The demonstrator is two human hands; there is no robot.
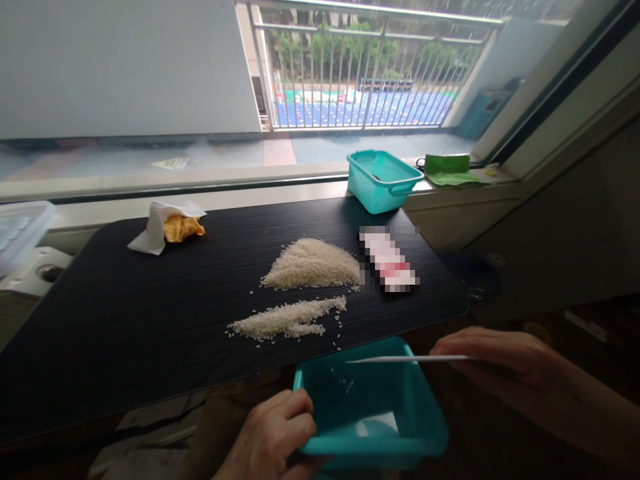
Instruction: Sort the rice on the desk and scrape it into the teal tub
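Observation:
My left hand (280,433) is closed around the left rim of a teal plastic tub (430,427), held just below the table's near edge. A few white grains cling to the tub's inside wall. Over the tub's right side, my right hand (500,360) pinches a thin white flat piece (390,360), seen nearly edge-on; whether it is card or plastic I cannot tell. On the black table (150,320) lies a large heap of white rice (315,263). Nearer to me is a smaller, long strip of rice (285,320), with loose grains around it.
A pixelated phone-shaped object (387,257) lies right of the rice. Behind it, a second teal tub (385,180) stands at the table's back corner. A crumpled orange thing (183,228) sits with white paper (157,227) at back left. A green cloth (450,170) rests on the sill.

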